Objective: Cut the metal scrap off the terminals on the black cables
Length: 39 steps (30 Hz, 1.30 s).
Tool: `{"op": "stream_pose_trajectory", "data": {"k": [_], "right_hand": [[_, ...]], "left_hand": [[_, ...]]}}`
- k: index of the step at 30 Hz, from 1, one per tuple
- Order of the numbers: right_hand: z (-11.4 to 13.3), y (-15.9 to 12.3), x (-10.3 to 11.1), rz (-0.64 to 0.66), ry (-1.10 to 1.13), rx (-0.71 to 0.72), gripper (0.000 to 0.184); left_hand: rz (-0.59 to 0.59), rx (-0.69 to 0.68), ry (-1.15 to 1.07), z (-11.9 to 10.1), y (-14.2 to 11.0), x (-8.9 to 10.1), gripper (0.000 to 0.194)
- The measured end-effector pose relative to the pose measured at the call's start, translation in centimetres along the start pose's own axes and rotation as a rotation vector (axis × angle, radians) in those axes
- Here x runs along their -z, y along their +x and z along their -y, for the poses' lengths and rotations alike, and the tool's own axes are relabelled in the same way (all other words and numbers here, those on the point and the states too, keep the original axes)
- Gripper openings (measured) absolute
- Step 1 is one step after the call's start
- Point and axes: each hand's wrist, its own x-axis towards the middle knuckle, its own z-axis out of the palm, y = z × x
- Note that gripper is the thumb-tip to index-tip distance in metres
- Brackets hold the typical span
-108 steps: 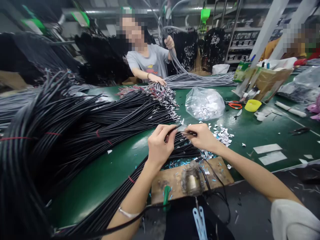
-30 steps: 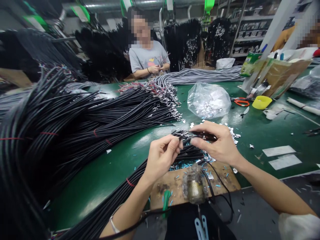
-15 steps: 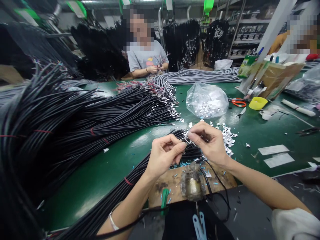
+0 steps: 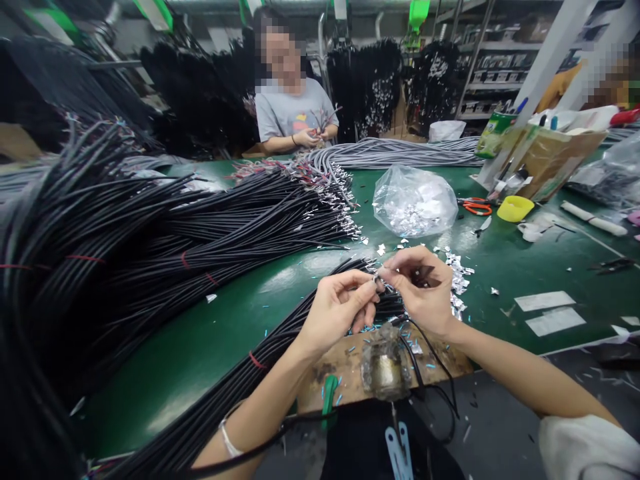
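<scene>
My left hand (image 4: 334,311) pinches the end of a black cable from the bundle (image 4: 235,393) that runs across the green table (image 4: 215,340) toward me. My right hand (image 4: 424,288) meets it fingertip to fingertip, pressing a small silver foil piece (image 4: 378,278) onto the cable end, with a dark tool tucked in its palm. Both hands hover just above a wooden board (image 4: 350,373) at the table's front edge that carries a small metal device (image 4: 384,365). Loose foil scraps (image 4: 457,280) lie right of my right hand.
A big pile of black cables (image 4: 150,233) fills the left. A clear bag of foil pieces (image 4: 414,200) sits beyond my hands. Orange scissors (image 4: 473,205), a yellow cup (image 4: 515,208) and a cardboard box (image 4: 555,160) stand at right. Across the table a co-worker's hands (image 4: 313,137) handle wires beside grey cables (image 4: 400,152).
My hands have drawn closer together and a little toward me; the right hand, earlier holding the tool out level, now presses foil at the cable tip. The co-worker lowered a raised arm.
</scene>
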Motion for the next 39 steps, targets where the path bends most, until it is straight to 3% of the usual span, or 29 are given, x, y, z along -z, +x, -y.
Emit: {"op": "stream_pose_trajectory", "data": {"k": [3, 7, 12, 14, 17, 20, 22, 24, 26, 28, 30, 32, 34, 39], "right_hand": [[0.1, 0.1, 0.2, 0.04, -0.066, 0.042, 0.011], [0.4, 0.2, 0.8, 0.127, -0.183, 0.108, 0.03], [1.1, 0.1, 1.0, 0.155, -0.23, 0.157, 0.026], [1.4, 0.1, 0.8, 0.124, -0.224, 0.112, 0.021], [1.7, 0.4, 0.4, 0.114, -0.118, -0.086, 0.015], [1.8, 0.5, 0.2, 0.113, -0.002, -0.217, 0.016], [1.7, 0.2, 0.1, 0.082, -0.051, -0.172, 0.017], [1.7, -0.4, 0.1, 0.081, -0.185, 0.004, 0.02], [1.7, -0.9, 0.3, 0.165, -0.285, 0.241, 0.025], [1.4, -0.9, 0.7, 0.286, -0.322, 0.37, 0.027], [1.0, -0.1, 1.3, 0.291, -0.363, 0.327, 0.026], [0.4, 1.3, 2.2, 0.132, -0.438, 0.207, 0.023], [0.1, 2.6, 2.9, 0.073, -0.5, 0.141, 0.016], [0.3, 3.0, 2.8, 0.34, -0.335, 0.104, 0.013]], "left_hand": [[0.039, -0.011, -0.004, -0.3, -0.1, 0.0, 0.032], [0.065, 0.011, 0.037, -0.9, -0.3, 0.2, 0.035], [0.107, 0.04, 0.018, -1.1, -0.4, 0.3, 0.036], [0.121, 0.04, -0.005, -0.9, -0.3, 0.3, 0.035], [0.113, 0.021, -0.038, -0.3, 0.0, 0.1, 0.031], [0.06, -0.04, -0.058, 0.4, 0.2, -0.3, 0.033], [-0.024, -0.088, -0.012, 0.8, 0.2, -0.5, 0.033], [-0.178, -0.169, 0.162, 1.1, 0.3, -0.8, 0.028], [-0.314, -0.312, 0.481, 1.4, 0.3, -0.9, 0.022], [-0.339, -0.485, 0.784, 1.6, 0.4, -0.9, 0.019], [-0.311, -0.579, 0.911, 1.7, 0.4, -0.7, 0.015], [-0.352, -0.585, 0.87, 1.5, 0.4, -0.5, 0.008], [-0.413, -0.557, 0.764, 1.3, 0.4, -0.1, 0.006], [-0.41, -0.526, 0.63, 0.9, 0.0, 0.5, 0.007]]}}
